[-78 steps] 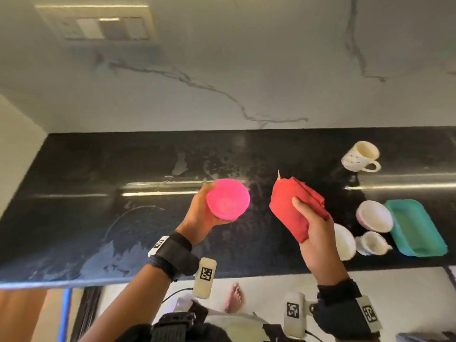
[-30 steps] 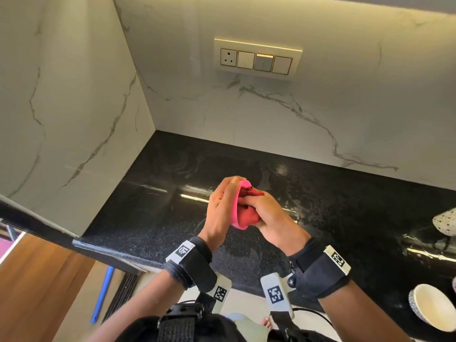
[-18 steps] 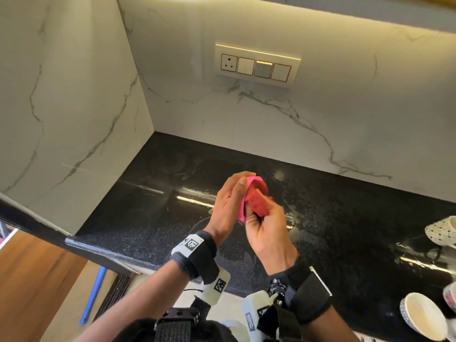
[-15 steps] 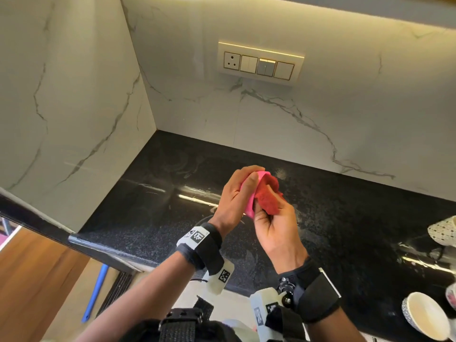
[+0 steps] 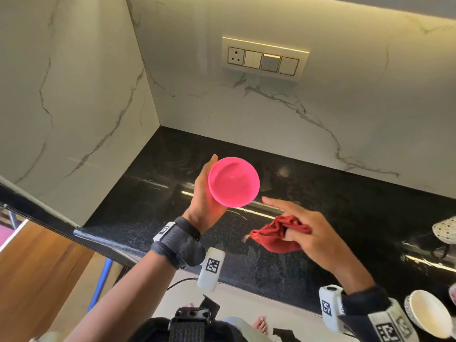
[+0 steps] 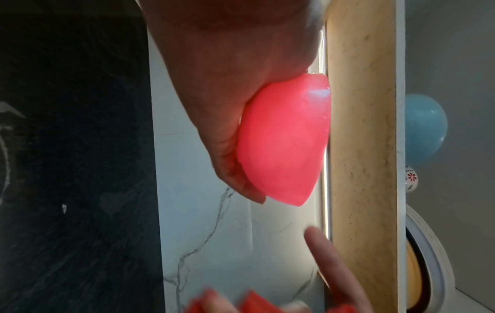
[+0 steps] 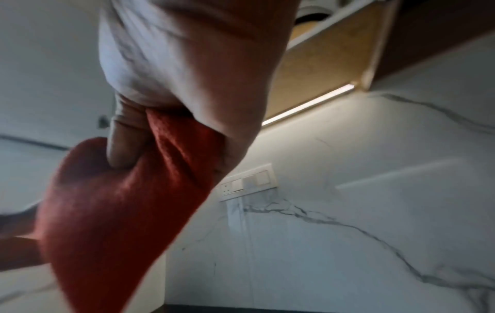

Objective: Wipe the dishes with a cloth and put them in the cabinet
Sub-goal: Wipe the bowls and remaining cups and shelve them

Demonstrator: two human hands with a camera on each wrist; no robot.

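Bare counter (image 5: 172,188) left; cups (image 5: 428,312) far right.

pink bowl (image 5: 234,181): smooth plastic — glossy, light glows through it
red cloth (image 5: 276,234): matt, nubbly woven fabric
worktop (image 5: 345,206): polished black speckled stone — mirror-like
wall (image 5: 271,107): smooth white veined marble

patterned cup (image 5: 446,232) cut off at right edge, red cloth (image 7: 112,207) blurred

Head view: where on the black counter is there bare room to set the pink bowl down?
Bare black stone counter runs from the left wall corner to beneath the round pink plastic bowl held in the left hand. The right end is crowded: white bowl and patterned cup. The right hand grips a red cloth.
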